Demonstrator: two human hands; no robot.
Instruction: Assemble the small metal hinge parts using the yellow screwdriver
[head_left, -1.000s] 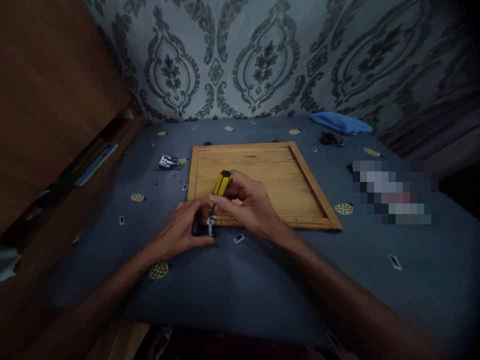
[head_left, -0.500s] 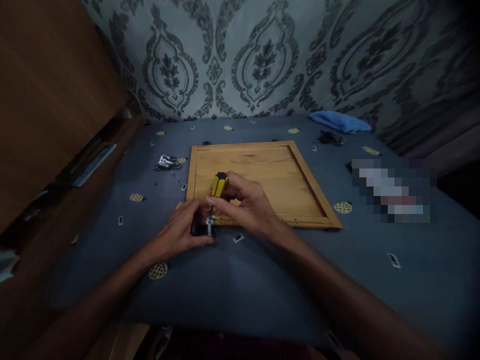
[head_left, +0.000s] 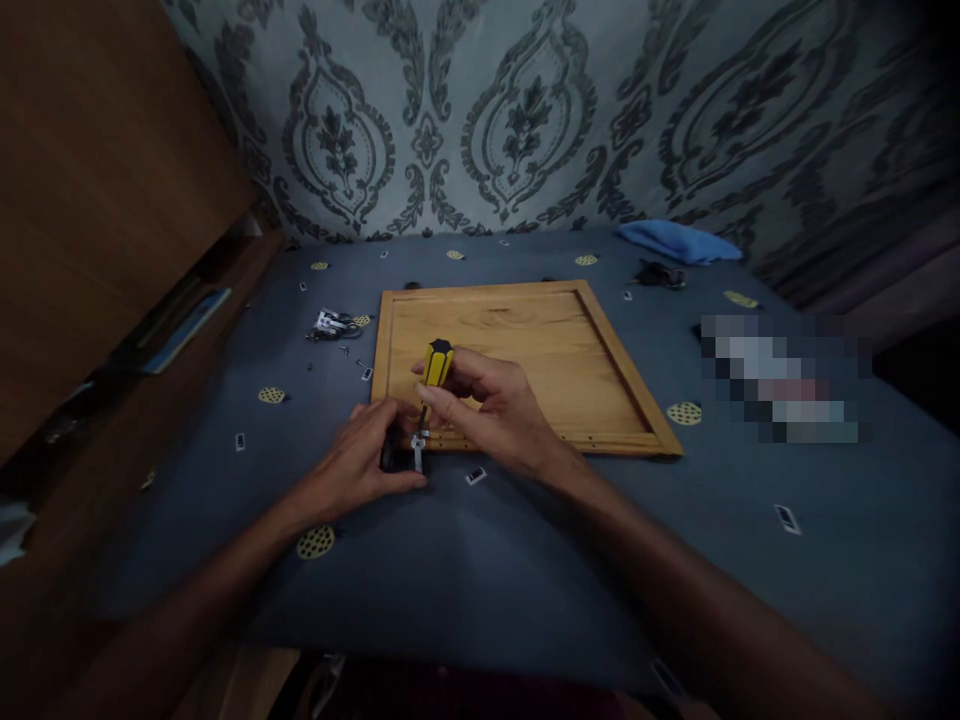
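A framed wooden panel point(head_left: 495, 350) lies flat, small dark holes along its near rail. My right hand point(head_left: 495, 400) is closed around the yellow-and-black handle of a screwdriver point(head_left: 438, 364), held nearly upright with its shaft pointing down. The shaft meets a small metal hinge point(head_left: 418, 450) at the panel's near left edge; the exact contact of the tip is too small to tell. My left hand point(head_left: 367, 445) grips that hinge, thumb in front and fingers behind, by the panel's corner. A dark part shows inside that grip.
Left of the panel lie more metal hinges point(head_left: 332, 325) and a few small screws point(head_left: 343, 351) on the patterned blue cloth point(head_left: 525, 580). A blue cloth bundle point(head_left: 679, 242) and a dark object point(head_left: 660, 275) are at the back right. A wooden cabinet point(head_left: 112, 200) stands at left.
The screwdriver's handle has tipped slightly to the left and the right fingers have shifted on it. My left hand and the hinge stay in nearly the same place.
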